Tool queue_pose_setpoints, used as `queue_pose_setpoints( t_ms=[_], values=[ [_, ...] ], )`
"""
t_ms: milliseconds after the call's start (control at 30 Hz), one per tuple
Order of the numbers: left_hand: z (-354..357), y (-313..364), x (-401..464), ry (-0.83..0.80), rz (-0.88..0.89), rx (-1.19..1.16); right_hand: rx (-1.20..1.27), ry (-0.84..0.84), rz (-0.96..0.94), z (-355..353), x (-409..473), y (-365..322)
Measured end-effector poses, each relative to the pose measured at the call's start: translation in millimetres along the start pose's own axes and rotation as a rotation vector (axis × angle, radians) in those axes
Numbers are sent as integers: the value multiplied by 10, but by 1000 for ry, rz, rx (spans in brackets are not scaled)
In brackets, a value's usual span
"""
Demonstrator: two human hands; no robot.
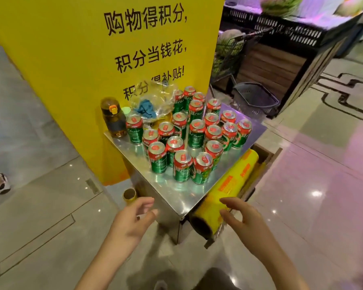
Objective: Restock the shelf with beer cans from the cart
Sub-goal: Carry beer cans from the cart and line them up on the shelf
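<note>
Green-and-red beer cans (189, 135) stand upright, crowded together on a shiny steel table (176, 191) against a yellow sign (71, 49). A yellow film roll (228, 185) lies along its edge. The left hand (132, 218) and right hand (245, 222) hover below, fingers loose, holding nothing.

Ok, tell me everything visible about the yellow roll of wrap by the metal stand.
The yellow roll of wrap is a long cylinder of glossy film with orange print along its side, wound on a hollow dark core whose open end faces the camera. It lies on its side along the right edge of the metal stand, seemingly cradled in a holder. The right hand hovers at its near end; contact can't be confirmed.
</note>
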State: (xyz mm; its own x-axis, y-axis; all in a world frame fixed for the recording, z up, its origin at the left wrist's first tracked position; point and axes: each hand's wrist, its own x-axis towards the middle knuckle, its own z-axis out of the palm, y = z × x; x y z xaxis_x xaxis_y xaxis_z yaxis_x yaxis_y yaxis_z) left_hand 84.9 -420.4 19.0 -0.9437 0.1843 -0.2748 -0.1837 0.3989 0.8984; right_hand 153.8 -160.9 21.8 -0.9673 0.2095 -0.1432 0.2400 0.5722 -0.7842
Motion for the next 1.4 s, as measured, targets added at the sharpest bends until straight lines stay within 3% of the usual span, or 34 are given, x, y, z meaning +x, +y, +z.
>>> queue_pose_setpoints(
  t_ms=[200,367,700,1067,1400],
  values=[
    [693,178,531,19,-80,-145,34,-43,72,-371,714,438],
    [1167,273,801,89,-125,-47,37,-152,8,-598,1465,627],
    [1989,356,1158,505,-237,13,-97,-402,-338,-504,2370,704],
    [2409,510,1500,834,-316,6,108,-439,-316,-349,2660,851],
    [2412,489,1456,815,-321,103,89,-471,-338,-415,2705,1038]
  ],
)
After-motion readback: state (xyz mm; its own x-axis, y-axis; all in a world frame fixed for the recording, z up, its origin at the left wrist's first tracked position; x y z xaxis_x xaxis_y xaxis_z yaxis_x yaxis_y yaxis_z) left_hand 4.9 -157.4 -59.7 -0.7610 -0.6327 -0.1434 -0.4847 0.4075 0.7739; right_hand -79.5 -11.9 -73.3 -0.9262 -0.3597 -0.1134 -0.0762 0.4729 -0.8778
